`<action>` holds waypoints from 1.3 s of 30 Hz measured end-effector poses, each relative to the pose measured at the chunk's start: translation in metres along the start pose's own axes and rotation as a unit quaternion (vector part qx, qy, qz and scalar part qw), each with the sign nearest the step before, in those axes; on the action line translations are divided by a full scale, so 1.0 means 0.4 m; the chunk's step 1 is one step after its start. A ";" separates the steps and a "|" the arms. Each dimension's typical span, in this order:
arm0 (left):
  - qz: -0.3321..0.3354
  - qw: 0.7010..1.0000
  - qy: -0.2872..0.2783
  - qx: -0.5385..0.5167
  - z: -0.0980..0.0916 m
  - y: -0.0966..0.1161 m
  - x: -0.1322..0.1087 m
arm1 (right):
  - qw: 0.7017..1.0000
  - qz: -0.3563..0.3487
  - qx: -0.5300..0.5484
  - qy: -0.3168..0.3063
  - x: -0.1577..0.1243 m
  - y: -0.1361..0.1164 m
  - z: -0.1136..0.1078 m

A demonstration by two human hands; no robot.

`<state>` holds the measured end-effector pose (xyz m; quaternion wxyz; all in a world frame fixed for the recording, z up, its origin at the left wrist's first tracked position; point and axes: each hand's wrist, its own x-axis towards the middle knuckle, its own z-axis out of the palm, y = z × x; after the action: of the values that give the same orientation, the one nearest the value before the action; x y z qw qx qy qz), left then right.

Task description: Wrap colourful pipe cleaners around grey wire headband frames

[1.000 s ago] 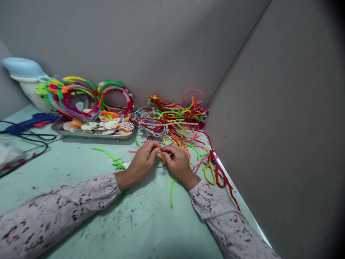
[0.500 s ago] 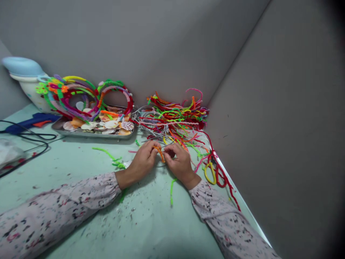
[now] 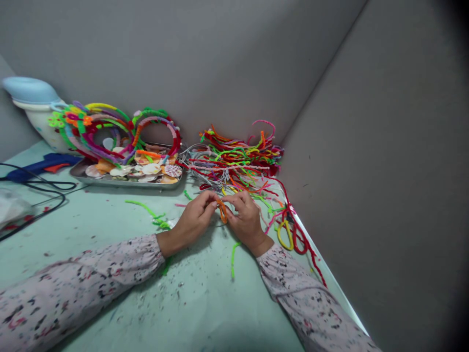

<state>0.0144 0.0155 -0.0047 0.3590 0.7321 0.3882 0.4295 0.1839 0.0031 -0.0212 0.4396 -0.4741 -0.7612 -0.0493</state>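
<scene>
An orange fuzzy stem (image 3: 223,213), bent into a narrow loop, hangs between my two hands above the table. My left hand (image 3: 196,215) pinches its upper end between thumb and fingertips. On the other side, my right hand (image 3: 245,217) has its fingers closed on the same orange piece. A thin grey wire shows partly around and below the fingertips. Left of my left hand lies a green fuzzy stem (image 3: 146,209) on the table; another green piece (image 3: 233,260) lies below my right hand.
A metal tray (image 3: 128,184) holds shells and colourful headbands (image 3: 106,122). Behind my hands is a pile of fuzzy stems (image 3: 238,156). Scissors (image 3: 285,235) lie at the right edge. A blue glue gun (image 3: 32,168) with black cable and a blue-lidded container (image 3: 44,117) stand left.
The orange stem has gone from a short slanted strip to a hanging loop. My right fingers have moved left and up, closing on it beside my left fingertips.
</scene>
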 end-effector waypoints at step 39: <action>0.030 0.996 -0.004 0.083 0.000 -0.012 0.007 | 0.993 0.069 0.089 -0.037 0.005 -0.009 -0.001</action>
<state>0.0139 0.0200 -0.0078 0.2855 0.7726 0.3987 0.4033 0.1812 0.0023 -0.0185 0.4538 -0.4856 -0.7442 0.0670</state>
